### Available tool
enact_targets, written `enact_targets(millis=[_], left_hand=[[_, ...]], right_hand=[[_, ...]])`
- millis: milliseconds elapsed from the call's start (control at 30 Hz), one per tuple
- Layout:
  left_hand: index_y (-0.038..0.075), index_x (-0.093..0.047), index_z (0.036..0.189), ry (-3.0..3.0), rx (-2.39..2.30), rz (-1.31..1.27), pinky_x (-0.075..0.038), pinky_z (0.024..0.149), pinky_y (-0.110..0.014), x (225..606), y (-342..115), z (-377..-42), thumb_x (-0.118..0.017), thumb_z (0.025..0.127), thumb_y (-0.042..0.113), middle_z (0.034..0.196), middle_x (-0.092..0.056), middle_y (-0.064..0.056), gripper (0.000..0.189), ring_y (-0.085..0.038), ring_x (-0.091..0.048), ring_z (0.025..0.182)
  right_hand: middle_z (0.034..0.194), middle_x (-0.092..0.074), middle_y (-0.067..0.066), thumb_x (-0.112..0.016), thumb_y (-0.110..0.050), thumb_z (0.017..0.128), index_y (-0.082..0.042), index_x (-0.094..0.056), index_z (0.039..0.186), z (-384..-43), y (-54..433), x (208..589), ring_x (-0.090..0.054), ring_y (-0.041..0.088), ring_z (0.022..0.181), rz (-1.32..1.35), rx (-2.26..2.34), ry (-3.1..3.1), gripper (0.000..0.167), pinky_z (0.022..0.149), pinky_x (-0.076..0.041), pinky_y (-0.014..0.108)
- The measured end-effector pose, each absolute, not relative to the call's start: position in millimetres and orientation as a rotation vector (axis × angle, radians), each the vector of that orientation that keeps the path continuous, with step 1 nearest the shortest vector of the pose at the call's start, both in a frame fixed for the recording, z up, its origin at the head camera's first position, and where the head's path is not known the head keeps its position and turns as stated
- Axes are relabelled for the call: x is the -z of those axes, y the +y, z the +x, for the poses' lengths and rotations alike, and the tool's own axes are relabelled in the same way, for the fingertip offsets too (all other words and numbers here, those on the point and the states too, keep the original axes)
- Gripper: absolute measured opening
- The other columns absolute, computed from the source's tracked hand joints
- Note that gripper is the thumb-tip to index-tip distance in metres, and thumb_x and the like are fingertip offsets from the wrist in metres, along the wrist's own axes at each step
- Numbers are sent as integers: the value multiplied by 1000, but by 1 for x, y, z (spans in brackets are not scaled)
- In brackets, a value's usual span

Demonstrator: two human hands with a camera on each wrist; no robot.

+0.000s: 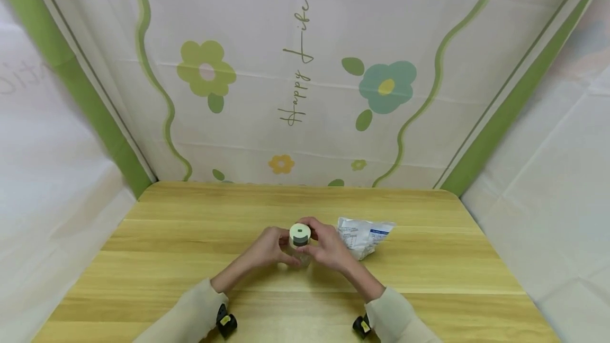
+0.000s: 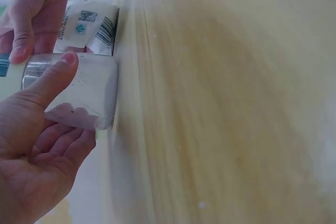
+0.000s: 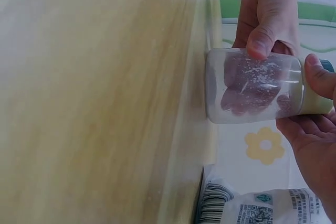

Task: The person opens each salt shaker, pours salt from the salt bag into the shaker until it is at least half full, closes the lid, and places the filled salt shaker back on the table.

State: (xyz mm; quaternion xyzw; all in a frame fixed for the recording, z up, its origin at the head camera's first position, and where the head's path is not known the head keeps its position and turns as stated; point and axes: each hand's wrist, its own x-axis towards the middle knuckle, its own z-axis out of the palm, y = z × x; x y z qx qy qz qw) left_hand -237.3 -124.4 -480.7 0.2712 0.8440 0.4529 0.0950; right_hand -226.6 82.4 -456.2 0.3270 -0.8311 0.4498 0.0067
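A clear jar (image 3: 252,85) stands upright on the table, with white specks clinging to its inner wall. Its pale round lid (image 1: 299,231) has a dark grey-green patch and sits on top. My left hand (image 1: 272,249) grips the jar's body, thumb on the near side and fingers round the far side, as the left wrist view shows. Round the lid, my right hand (image 1: 329,246) holds with thumb and fingers. Just right of the right hand lies a white printed packet (image 1: 366,235), its barcode and square code visible in both wrist views.
The wooden table (image 1: 190,216) spreads around the hands. White cloth (image 1: 257,25) with printed flowers and green bands rises behind its far edge and hangs at both sides. A small black camera is strapped at each wrist.
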Motion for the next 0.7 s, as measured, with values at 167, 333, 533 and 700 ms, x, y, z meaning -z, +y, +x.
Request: enact_targets(millis=[167,333,533,700], left_hand=[[15,-75,101,2521,-1325,806,-46,73,-19,479,-126,-237,-90,72,22,98,-76,5,34,-3,-52,77],[15,-74,103,2528,-1311,825,-49,77,-18,480,-125,-235,-90,73,21,102,-76,4,35,-1,-56,82],[15,-74,104,2513,-1334,832,-53,81,-18,482,-124,-234,-90,73,20,104,-76,3,36,1,-62,89],[15,-73,104,2510,-1348,835,-52,78,-18,481,-124,-234,-90,73,19,101,-76,4,35,0,-59,83]], right_hand=[[127,-65,12,-76,-7,86,-5,-53,134,-226,83,453,-62,28,123,1039,-1434,-2629,53,102,-51,38],[141,-57,19,-77,-13,87,-2,-45,145,-222,83,451,-58,33,127,976,-1439,-2697,68,103,-50,41],[134,-62,19,-83,-22,81,-2,-49,143,-214,78,452,-63,34,121,811,-1418,-2664,74,97,-54,40],[124,-68,14,-85,-18,79,-6,-59,132,-209,71,453,-66,30,116,726,-1388,-2606,60,93,-56,38]])
